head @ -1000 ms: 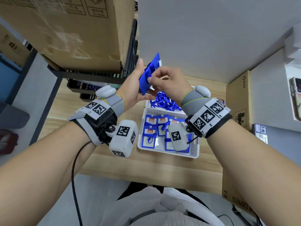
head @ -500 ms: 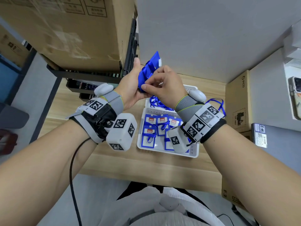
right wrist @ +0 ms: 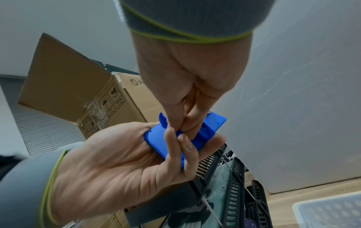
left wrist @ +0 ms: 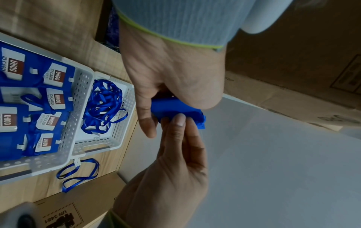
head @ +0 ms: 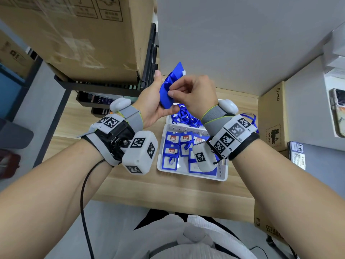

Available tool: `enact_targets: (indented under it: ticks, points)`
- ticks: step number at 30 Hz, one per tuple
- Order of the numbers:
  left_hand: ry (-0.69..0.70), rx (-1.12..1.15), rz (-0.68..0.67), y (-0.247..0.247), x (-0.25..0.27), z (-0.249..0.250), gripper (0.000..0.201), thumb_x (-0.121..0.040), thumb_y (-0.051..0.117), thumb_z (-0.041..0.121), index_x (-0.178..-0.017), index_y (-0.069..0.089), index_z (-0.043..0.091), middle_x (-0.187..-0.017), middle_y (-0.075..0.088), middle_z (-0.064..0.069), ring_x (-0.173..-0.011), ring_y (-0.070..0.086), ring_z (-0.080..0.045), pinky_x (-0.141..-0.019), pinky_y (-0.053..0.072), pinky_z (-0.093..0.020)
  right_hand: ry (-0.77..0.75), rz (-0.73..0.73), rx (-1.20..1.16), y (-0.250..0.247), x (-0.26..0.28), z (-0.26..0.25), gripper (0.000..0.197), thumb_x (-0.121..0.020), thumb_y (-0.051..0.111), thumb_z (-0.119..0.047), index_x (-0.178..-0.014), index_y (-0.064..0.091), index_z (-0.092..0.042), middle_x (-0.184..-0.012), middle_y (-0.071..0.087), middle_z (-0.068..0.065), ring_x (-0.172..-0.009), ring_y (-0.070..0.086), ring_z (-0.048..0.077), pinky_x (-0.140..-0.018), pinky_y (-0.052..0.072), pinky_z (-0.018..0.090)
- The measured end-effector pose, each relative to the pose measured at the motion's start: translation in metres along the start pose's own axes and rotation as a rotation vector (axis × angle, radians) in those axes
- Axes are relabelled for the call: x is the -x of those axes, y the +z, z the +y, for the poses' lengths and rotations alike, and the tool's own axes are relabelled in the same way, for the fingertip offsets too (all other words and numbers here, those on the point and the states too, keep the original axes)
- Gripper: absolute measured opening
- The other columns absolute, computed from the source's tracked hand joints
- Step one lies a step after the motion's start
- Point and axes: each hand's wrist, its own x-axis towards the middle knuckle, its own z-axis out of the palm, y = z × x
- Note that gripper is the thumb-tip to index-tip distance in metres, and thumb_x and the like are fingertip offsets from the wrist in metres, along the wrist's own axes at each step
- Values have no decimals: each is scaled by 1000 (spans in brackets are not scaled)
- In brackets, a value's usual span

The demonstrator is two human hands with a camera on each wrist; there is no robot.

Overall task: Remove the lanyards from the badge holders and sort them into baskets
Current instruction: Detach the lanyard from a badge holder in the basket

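My left hand [head: 160, 95] holds a blue badge holder [head: 177, 71] upright above the far basket, thumb on its left edge and fingers under it. The thumb and forefinger of my right hand [head: 171, 93] pinch the blue lanyard ribbon [head: 168, 81] bunched on the holder's face. In the right wrist view the right hand [right wrist: 178, 131] nips the ribbon against the holder [right wrist: 160, 143], which lies in the left hand [right wrist: 126, 154]. The left wrist view shows the holder [left wrist: 175, 106] between both hands. The near white basket [head: 223, 170] contains several badge holders; the far basket [left wrist: 125, 98] holds loose blue lanyards [head: 183, 118].
One loose lanyard [left wrist: 78, 174] lies on the wooden table [head: 168, 191] right of the baskets. A big cardboard box [head: 84, 38] sits on a black rack at the back left. A grey wall panel rises behind the baskets, and a smaller box [head: 272, 116] stands at right.
Both hands stay raised over the baskets with the holder. The right hand's fingers have shifted on the ribbon and its wrist has dropped and turned a little.
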Motion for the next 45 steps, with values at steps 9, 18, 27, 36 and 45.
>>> enact_targets:
  ticks: [9,18,27,36,45]
  points:
    - [-3,-60,9,-2,-2,-2,67,-100,27,61,-121,66,12,-103,72,-9,-85,67,-18,-73,57,-36,132,23,7,-7,-6,0,23,-68,88,-20,-77,67,-22,-63,70,-4,-62,69,10,-70,60,34]
    - [-34,-72,-70,-3,-3,-1,69,-99,24,62,-126,63,12,-123,67,-16,-96,65,-22,-72,56,-37,-31,65,352,-13,-13,-2,10,-73,73,-20,-72,63,-24,-61,56,-12,-58,54,6,-59,38,12]
    - [-40,-144,-108,2,-1,-3,59,-99,39,58,-126,62,12,-103,68,-8,-82,65,-21,-70,54,-36,-1,47,385,-9,-16,10,14,-75,59,-18,-81,50,-27,-61,58,-7,-57,52,3,-58,34,3]
    - [-58,-90,-157,6,4,-1,35,-101,44,46,-115,65,21,-99,68,-8,-78,65,-22,-71,52,-38,-78,74,386,-8,-9,11,13,-82,49,-17,-95,48,-17,-68,62,6,-63,50,29,-59,34,33]
    - [-78,-117,-132,8,3,-1,35,-100,48,45,-109,66,16,-89,66,-8,-81,57,-26,-72,50,-38,7,78,350,-10,-12,12,5,-83,49,-20,-88,50,-18,-68,61,3,-64,53,27,-61,42,35]
